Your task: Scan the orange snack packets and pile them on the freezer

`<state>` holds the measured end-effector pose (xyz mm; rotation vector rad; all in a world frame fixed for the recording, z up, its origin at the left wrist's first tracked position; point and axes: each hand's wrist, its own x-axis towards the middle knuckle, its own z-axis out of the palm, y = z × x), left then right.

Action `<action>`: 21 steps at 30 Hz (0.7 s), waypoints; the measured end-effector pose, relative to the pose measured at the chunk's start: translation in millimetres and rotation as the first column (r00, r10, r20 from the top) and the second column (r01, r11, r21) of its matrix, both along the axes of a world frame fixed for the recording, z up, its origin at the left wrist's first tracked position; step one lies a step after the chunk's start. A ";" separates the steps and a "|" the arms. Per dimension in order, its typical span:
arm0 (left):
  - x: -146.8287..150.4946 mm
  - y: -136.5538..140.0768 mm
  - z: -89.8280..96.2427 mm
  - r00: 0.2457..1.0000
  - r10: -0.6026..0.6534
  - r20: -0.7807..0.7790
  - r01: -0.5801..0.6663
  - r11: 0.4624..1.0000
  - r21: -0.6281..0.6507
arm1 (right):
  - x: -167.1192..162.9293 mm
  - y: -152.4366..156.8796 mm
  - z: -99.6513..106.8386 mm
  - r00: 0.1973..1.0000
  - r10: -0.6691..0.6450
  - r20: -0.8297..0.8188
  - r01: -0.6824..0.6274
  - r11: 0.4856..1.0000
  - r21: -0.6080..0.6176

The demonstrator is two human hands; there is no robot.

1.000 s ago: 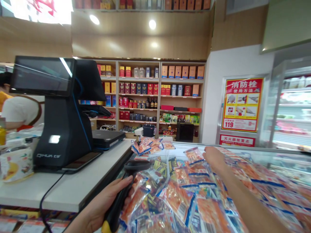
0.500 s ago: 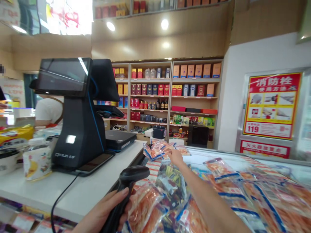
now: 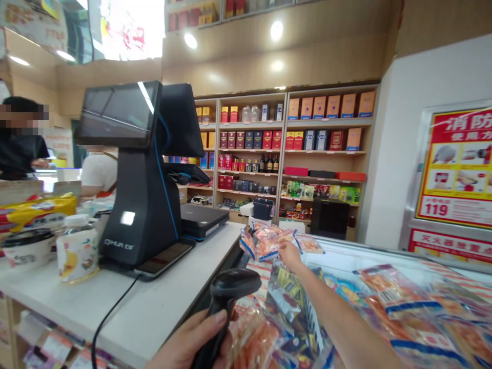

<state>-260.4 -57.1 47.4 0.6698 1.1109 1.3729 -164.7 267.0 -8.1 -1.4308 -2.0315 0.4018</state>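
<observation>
A black handheld barcode scanner (image 3: 235, 282) is wrapped in my left hand (image 3: 200, 335), its head tilted to the right above the packets. My right hand (image 3: 290, 252) reaches forward to a small heap of clear, blue-edged food packets (image 3: 267, 238). Its fingers are curled on one orange packet (image 3: 285, 241) at the near side of that heap; the fingertips are partly hidden. Below my right forearm lie a dark green-and-black bag (image 3: 286, 294) and more orange-filled packets (image 3: 255, 335).
On the white counter (image 3: 126, 312) stand a black cash register (image 3: 140, 205), a plastic bottle (image 3: 77, 251) and a lidded cup (image 3: 28, 248). Many packets (image 3: 400, 292) cover the glass-topped case at right. Shelves (image 3: 286, 123) of boxes line the back. Two people are at far left.
The view has swung left, so the scene sits further right. My left hand still grips the scanner, and my right hand stays at the heap, where a packet edge now shows raised beside it.
</observation>
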 end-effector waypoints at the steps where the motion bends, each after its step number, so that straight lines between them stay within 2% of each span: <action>1: 2.1 -1.4 2.4 1.000 -0.018 -0.004 0.018 1.000 -0.002 | 8.4 -4.7 3.1 1.000 0.005 -0.016 -0.005 1.000 0.002; 5: 14.4 -9.7 11.1 0.998 -0.065 -0.025 0.066 0.997 0.032 | 49.5 -34.5 14.7 0.997 0.038 -0.069 -0.038 0.999 0.003; 11: 33.7 -22.2 16.7 1.000 -0.009 -0.027 0.011 0.996 0.086 | 102.8 -92.3 17.0 0.965 0.189 -0.183 -0.182 0.982 0.056; 16: 44.7 -27.5 20.2 0.997 -0.056 -0.044 0.061 0.992 0.111 | 124.6 -127.8 14.6 0.959 0.217 -0.184 -0.190 0.969 0.156; 21: 56.5 -34.0 30.1 0.995 -0.065 -0.076 0.073 0.991 0.112 | 138.8 -150.3 16.3 0.952 0.226 -0.208 -0.192 0.966 0.172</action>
